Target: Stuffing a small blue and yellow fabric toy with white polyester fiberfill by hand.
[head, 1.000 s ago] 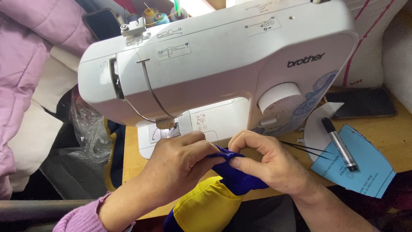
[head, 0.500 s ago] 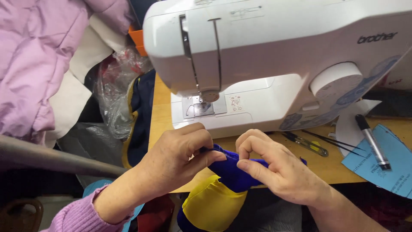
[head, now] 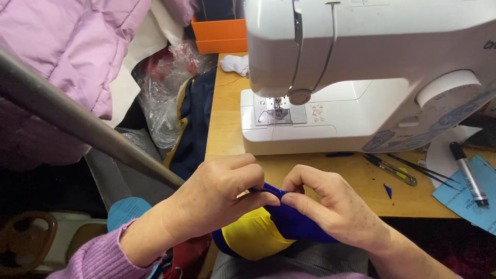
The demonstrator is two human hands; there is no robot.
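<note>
Blue and yellow cloth (head: 268,230) sits bunched in your lap at about 6 o'clock in the view, just below the near edge of the wooden table (head: 227,124). Your left hand (head: 219,196) is curled nearly closed, thumb and forefinger pinching a folded blue edge of that cloth. Your right hand (head: 330,209), at 3 o'clock from the left one, is curled the same way, its fingertips (head: 289,194) pressed down on the same fold, so both hands meet on the blue ridge and touch each other there.

At 12 o'clock from your hands stands the white sewing machine (head: 372,77), its needle plate (head: 279,114) toward 11 o'clock, well apart from the cloth. At 2 o'clock from your right hand lie small snips (head: 392,170) on the table, and farther toward 3 o'clock a black-and-silver marker (head: 467,173) rests on a blue paper (head: 465,199). Toward 10 o'clock from your left hand a dark metal bar (head: 82,121) slants across, with a pink quilted garment (head: 67,46) behind it and crumpled clear plastic (head: 165,88) beside the table's left edge. An orange box (head: 219,36) sits at the table's far end.
</note>
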